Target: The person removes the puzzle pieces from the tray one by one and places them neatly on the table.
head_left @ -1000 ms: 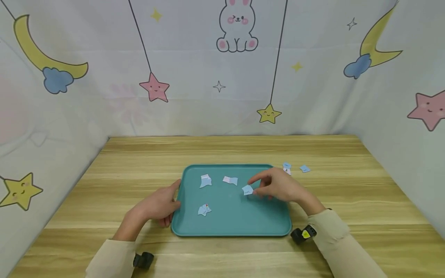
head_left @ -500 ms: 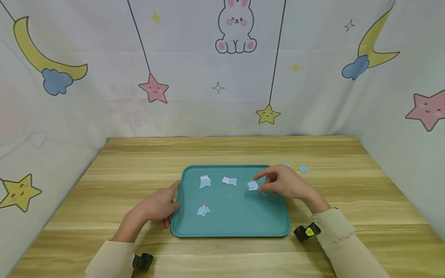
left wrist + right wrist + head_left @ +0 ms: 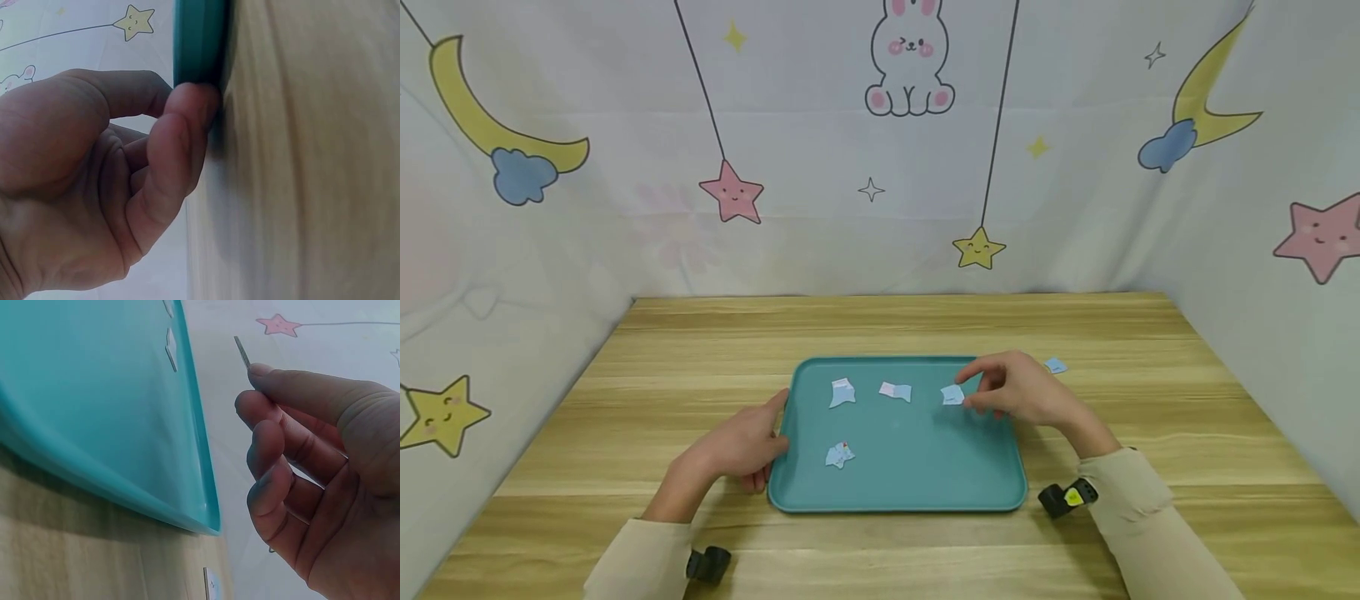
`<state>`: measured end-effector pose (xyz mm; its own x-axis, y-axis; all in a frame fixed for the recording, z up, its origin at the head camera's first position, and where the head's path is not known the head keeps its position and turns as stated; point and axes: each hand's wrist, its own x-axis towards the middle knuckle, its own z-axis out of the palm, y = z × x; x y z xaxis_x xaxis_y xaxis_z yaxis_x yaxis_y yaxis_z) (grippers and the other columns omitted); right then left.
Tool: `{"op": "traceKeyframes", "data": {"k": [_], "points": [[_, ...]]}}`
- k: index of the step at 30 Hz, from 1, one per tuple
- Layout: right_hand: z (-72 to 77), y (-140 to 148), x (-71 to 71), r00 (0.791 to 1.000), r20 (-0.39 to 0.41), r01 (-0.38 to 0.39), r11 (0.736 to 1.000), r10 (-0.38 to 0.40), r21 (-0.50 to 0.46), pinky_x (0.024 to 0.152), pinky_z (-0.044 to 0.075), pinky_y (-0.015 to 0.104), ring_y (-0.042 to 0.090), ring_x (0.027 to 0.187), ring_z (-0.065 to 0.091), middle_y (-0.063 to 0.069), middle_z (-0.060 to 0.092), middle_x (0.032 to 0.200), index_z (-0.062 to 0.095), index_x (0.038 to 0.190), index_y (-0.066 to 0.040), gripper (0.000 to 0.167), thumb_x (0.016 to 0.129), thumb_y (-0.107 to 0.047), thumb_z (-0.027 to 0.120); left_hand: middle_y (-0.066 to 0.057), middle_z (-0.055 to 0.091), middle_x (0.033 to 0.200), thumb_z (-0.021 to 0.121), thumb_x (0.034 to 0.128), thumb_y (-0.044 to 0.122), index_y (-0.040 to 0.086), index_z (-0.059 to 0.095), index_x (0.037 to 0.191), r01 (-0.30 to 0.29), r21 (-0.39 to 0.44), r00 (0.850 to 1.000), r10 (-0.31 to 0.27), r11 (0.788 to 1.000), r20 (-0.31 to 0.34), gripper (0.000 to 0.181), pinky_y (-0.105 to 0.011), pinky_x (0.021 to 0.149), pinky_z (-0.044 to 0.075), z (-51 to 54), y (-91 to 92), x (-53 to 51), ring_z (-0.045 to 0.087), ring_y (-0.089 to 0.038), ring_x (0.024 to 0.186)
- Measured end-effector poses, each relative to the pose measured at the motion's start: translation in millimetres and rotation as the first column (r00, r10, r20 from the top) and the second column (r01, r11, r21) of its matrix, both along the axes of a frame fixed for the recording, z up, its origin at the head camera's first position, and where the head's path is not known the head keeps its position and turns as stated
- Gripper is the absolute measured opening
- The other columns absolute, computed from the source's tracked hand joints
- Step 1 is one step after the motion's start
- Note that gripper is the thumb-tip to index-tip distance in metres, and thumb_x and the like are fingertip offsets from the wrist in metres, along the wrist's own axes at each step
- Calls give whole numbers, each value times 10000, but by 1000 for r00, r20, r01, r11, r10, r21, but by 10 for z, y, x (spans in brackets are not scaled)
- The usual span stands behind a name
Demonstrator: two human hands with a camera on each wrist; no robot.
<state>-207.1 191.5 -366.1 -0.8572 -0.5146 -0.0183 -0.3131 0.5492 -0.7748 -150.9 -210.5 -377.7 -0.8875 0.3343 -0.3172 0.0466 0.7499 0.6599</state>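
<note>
In the head view, my right hand pinches a small light-blue puzzle piece above the right part of a teal tray. Seen edge-on in the right wrist view, the thin piece sticks out past the thumb and fingertip. My left hand grips the tray's left rim; in the left wrist view its curled fingers meet the tray edge. On the tray lie a blue-and-white piece, a pink-and-blue piece and, nearer the front, a jagged piece with a red spot.
Another blue piece lies on the wooden table, beyond the tray's right back corner. A white cloth backdrop with cartoon prints encloses the back and sides. Each wrist bears a small black camera.
My right hand has moved to the right and slightly back over the tray, carrying the pinched puzzle piece. It now hides the pieces seen beside the tray's corner. The left hand stays on the rim.
</note>
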Motion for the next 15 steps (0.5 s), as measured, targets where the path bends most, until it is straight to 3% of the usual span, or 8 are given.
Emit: {"op": "traceKeyframes", "data": {"k": [15], "points": [[51,66,10,1000,-11,-14,1000,13,-11,563,562,331,293,621,656,128,747,865,753,1206,-39,299,932,-148,799,-80,608,537,489,975,5,-84,76,1660,-2,-5,1000,2,1000,2,805,-326,436,566,2,1,-21,594,-126,391]]}}
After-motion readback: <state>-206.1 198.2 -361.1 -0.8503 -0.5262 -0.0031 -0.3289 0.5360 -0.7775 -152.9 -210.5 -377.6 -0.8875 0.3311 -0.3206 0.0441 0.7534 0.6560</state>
